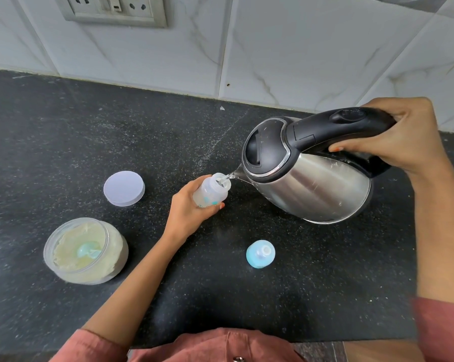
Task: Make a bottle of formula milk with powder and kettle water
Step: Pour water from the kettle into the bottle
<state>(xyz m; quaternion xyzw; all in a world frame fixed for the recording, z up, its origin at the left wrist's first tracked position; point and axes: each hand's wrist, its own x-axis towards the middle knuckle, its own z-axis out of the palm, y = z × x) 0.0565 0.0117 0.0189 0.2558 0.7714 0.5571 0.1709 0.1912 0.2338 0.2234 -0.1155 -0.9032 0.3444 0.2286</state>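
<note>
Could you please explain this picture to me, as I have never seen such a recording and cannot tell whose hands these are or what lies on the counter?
There is no machine here. A person wears one camera on the head, and it looks down at their own two hands over a dark counter. The left hand grips a small clear bottle, tilted towards the kettle. The right hand holds the kettle by its black handle and tips it, so water runs from the spout into the bottle's mouth. On the counter stand an open jar of powder with a blue scoop inside, a pale round lid behind it, and a blue teat cap nearer the person.
</note>
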